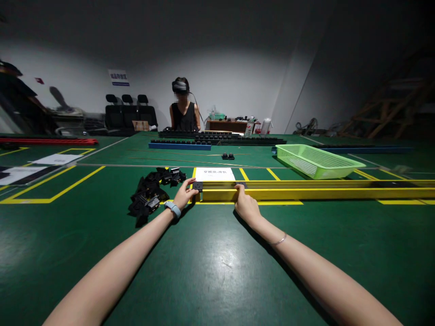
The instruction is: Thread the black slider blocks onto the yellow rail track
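Note:
My left hand (184,194), with a pale blue watch band on the wrist, pinches a small black module (197,186) at the left end of a long yellow rail (272,194). Inside the rail's channel lies another dark block (241,184). My right hand (247,207) is closed, its index finger reaching over the near wall onto that block; its other fingers are curled, and anything in them is hidden. Left of my left hand is a loose pile of black modules (146,197). A white label sheet (215,174) with printed characters lies behind the rail.
A light green basket (319,163) stands behind the rail at right. Two small black pieces (228,156) and thin rods (170,159) lie farther back. Beyond them are a blue rail (179,146) and black strips. Another person (185,111) with a headset is across the table.

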The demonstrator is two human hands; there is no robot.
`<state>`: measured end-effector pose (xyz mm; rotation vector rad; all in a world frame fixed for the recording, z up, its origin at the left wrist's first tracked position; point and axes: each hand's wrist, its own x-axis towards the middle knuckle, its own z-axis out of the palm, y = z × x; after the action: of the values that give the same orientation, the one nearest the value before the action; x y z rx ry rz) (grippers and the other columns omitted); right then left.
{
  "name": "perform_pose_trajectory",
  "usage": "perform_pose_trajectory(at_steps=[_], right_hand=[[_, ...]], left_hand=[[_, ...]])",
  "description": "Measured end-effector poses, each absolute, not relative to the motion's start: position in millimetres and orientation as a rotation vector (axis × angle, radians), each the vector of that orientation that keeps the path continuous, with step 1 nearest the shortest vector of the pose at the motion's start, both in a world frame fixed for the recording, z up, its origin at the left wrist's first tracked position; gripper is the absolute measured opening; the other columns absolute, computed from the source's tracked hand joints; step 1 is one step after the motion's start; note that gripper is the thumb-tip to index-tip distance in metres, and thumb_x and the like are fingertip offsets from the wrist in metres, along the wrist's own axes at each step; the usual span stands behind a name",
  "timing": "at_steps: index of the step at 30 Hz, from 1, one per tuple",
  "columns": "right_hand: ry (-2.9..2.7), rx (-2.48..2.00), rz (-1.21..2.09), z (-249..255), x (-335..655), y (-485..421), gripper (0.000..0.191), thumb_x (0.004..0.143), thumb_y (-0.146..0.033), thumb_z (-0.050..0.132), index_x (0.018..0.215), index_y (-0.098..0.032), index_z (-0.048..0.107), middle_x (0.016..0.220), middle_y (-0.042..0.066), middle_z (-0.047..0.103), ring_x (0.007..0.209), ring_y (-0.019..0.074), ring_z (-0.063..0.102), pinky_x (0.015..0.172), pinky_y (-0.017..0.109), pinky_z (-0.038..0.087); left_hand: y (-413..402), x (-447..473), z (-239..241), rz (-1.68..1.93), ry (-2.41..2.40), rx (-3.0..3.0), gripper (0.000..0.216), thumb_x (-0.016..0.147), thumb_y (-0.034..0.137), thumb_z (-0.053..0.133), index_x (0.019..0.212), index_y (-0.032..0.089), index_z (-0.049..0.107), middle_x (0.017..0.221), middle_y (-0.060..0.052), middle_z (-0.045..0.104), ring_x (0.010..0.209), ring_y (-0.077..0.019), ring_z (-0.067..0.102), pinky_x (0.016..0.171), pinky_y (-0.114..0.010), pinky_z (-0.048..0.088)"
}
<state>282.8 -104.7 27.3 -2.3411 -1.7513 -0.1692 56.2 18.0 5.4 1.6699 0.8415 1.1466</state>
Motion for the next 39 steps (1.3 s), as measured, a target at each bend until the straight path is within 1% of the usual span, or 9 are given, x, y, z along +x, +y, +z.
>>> perform_pose_trajectory(at_steps=[7,11,14,19,22,26,29,33,39], right_hand=[[-1.715,-2.352,-0.165,28,285,-104,0.046,0.082,-0.009,0.04,0.125,-0.02,0.03,0.078,0.008,0.066,0.076,0.0236,0.066,0.068,0.03,0.042],[-1.729,-2.36,-0.168,28,284,-105,0.048,0.083,-0.01,0.04,0.129,-0.019,0.029,0.079,0.008,0.066,0.077,0.0231,0.066,0.068,0.029,0.042],[-1.781,-2.333,-0.204,26,284,-105,0.053,0.082,-0.011,0.04,0.133,-0.021,0.027,0.078,0.007,0.067,0.075,0.023,0.066,0.066,0.029,0.042],[-1.88,-2.237,-0.216,23,279,-104,0.062,0.079,-0.011,0.04,0.137,-0.025,0.023,0.078,0.003,0.067,0.073,0.0215,0.066,0.064,0.026,0.041],[-1.95,-2.161,-0.237,21,272,-104,0.065,0.079,-0.01,0.04,0.139,-0.024,0.02,0.076,0.003,0.068,0.07,0.0202,0.065,0.064,0.026,0.04],[-2.046,-2.046,-0.221,19,265,-105,0.07,0.077,-0.008,0.041,0.141,-0.023,0.018,0.073,0.001,0.067,0.069,0.0182,0.064,0.063,0.023,0.038],[-2.088,-1.991,-0.205,19,263,-105,0.072,0.075,-0.007,0.041,0.141,-0.021,0.018,0.074,0.0,0.067,0.068,0.0172,0.064,0.061,0.022,0.036],[-2.114,-1.995,-0.188,19,263,-105,0.072,0.076,-0.008,0.042,0.142,-0.018,0.017,0.075,0.001,0.068,0.068,0.0165,0.063,0.061,0.022,0.036],[-2.143,-1.994,-0.161,20,263,-105,0.072,0.078,-0.007,0.043,0.143,-0.018,0.015,0.078,0.002,0.068,0.071,0.0156,0.063,0.064,0.021,0.037]], left_hand=[[18,56,5,1.147,0.826,1.673,0.052,0.068,0.021,0.061,0.118,0.017,0.05,0.125,-0.011,0.053,0.116,-0.0235,0.051,0.099,-0.04,0.04],[17,57,5,1.138,0.806,1.663,0.053,0.068,0.023,0.063,0.118,0.018,0.049,0.125,-0.011,0.053,0.116,-0.0237,0.051,0.098,-0.041,0.041],[16,57,5,1.117,0.782,1.649,0.054,0.069,0.025,0.064,0.12,0.018,0.047,0.127,-0.012,0.051,0.112,-0.0227,0.054,0.097,-0.04,0.042],[16,57,3,1.118,0.812,1.631,0.052,0.073,0.031,0.064,0.12,0.018,0.047,0.129,-0.014,0.048,0.103,-0.0217,0.059,0.09,-0.04,0.047],[17,58,1,1.131,0.842,1.606,0.05,0.075,0.034,0.062,0.119,0.018,0.046,0.125,-0.014,0.049,0.099,-0.021,0.06,0.087,-0.039,0.049],[19,59,-1,1.142,0.856,1.578,0.047,0.077,0.033,0.06,0.118,0.017,0.047,0.119,-0.012,0.052,0.094,-0.0194,0.061,0.082,-0.037,0.052],[19,59,-1,1.146,0.86,1.59,0.045,0.076,0.032,0.061,0.117,0.018,0.048,0.115,-0.011,0.055,0.096,-0.0196,0.06,0.078,-0.034,0.052],[17,61,2,1.102,0.81,1.583,0.048,0.076,0.032,0.061,0.12,0.019,0.047,0.115,-0.012,0.057,0.102,-0.021,0.059,0.074,-0.031,0.052],[15,62,5,1.027,0.716,1.56,0.053,0.076,0.029,0.061,0.125,0.017,0.043,0.119,-0.015,0.057,0.106,-0.0218,0.057,0.08,-0.034,0.051]])
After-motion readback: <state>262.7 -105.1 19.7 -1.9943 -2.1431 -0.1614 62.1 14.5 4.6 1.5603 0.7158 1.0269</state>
